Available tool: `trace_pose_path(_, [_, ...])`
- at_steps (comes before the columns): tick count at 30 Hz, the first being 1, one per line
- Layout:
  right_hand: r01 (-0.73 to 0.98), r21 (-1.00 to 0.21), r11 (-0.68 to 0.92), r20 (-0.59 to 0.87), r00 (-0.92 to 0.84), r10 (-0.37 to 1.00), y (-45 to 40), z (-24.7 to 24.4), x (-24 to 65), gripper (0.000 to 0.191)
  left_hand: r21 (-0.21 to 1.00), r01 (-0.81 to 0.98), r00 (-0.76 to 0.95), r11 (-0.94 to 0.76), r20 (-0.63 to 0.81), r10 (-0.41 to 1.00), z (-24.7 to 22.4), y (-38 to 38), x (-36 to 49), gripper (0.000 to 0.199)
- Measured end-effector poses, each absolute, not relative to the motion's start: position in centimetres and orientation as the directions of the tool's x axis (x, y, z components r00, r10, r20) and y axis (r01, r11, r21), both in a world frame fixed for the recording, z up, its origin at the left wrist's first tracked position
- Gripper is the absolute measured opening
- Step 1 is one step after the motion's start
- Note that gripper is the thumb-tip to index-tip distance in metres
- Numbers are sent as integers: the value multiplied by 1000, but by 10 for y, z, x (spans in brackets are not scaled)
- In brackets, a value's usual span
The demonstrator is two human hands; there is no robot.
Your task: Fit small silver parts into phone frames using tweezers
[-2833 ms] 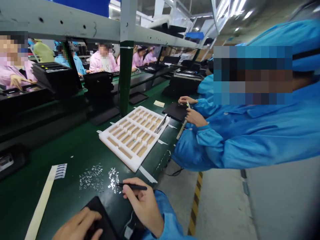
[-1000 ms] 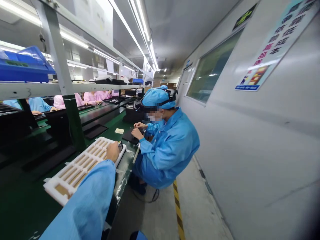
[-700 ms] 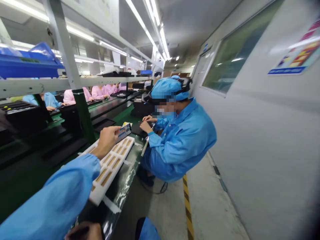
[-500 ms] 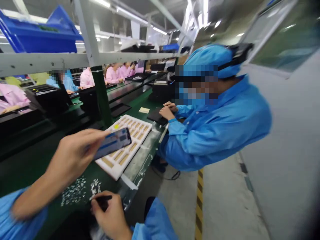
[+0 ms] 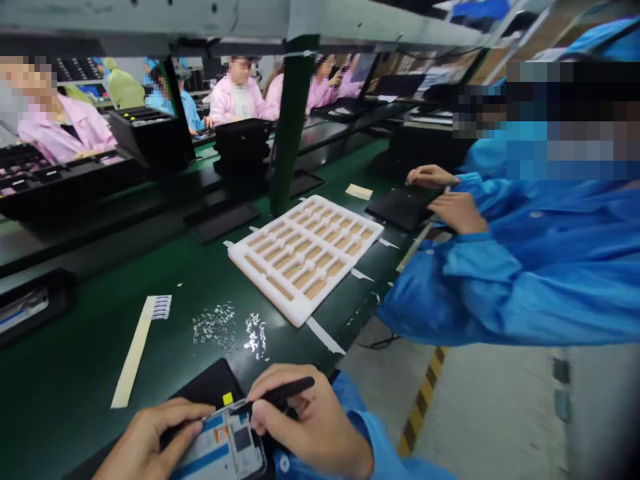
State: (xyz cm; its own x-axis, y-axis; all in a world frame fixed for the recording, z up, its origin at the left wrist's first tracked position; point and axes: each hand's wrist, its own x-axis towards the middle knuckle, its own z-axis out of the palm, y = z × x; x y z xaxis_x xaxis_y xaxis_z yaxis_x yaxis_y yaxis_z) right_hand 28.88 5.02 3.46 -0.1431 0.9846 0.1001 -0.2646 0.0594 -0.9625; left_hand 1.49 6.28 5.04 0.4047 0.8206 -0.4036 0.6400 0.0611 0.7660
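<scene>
Black tweezers (image 5: 280,393) sat pinched between the thumb and fingers of the person's right hand (image 5: 310,420), their tip reaching left over the top edge of a phone housing (image 5: 220,447). The left hand (image 5: 150,437) was clamped on the housing's left side, its fingers wrapped around the edge, so the two hands stood close together with the housing between them, low in the view. The housing, its blue and white inner face turned up, was tilted just above a black mat (image 5: 207,387) bearing a small yellow sticker (image 5: 228,399). Beyond the mat, on the green desk (image 5: 100,347), two loose patches of tiny white parts (image 5: 215,325) lay side by side, with a cream strip (image 5: 133,357) to their left. Farther on sat a white foam tray (image 5: 305,260) with rows of tan-lined cells. Past the tray, a co-worker in a blue smock (image 5: 540,253) had both hands (image 5: 433,176) on a black pad (image 5: 400,207), near a pale paper note (image 5: 359,192). Workers in pink smocks (image 5: 239,90) sat along the next desk beyond a green post (image 5: 289,127).
</scene>
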Motion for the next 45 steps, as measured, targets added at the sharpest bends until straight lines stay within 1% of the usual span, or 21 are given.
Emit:
trace_pose_path(2, [-179,-980,90,127,-210,969,45,39,282,12,767,635,380,92,-415,827,55,61,22,41])
trace_pose_path(3, [-135,-985,106,135,-234,963,44,38,278,10,766,635,371,103,-418,829,57,60,24,41])
trace_pose_path(6, [-45,-990,133,141,-277,951,46,32,268,10,758,638,357,134,-446,821,58,56,26,40])
trace_pose_path(11, [23,-992,121,109,-288,951,50,29,262,11,752,643,371,146,-472,800,53,54,25,43])
trace_pose_path(20, [67,-995,72,54,-244,968,49,28,261,10,733,666,362,136,-478,800,53,57,29,46])
trace_pose_path(26, [58,-998,37,21,-243,970,47,27,261,11,732,667,319,141,-451,834,53,55,31,45])
trace_pose_path(34, [33,-999,39,31,-218,975,46,25,261,10,738,665,286,118,-397,872,33,49,29,33])
trace_pose_path(37, [29,-998,50,42,-214,976,45,25,262,10,743,658,265,124,-382,885,30,45,31,28])
trace_pose_path(41, [68,-994,90,74,-216,974,46,28,262,9,745,651,177,149,-339,924,36,42,40,24])
trace_pose_path(45, [103,-972,211,190,-178,965,44,28,261,12,732,666,165,141,-329,930,39,42,43,24])
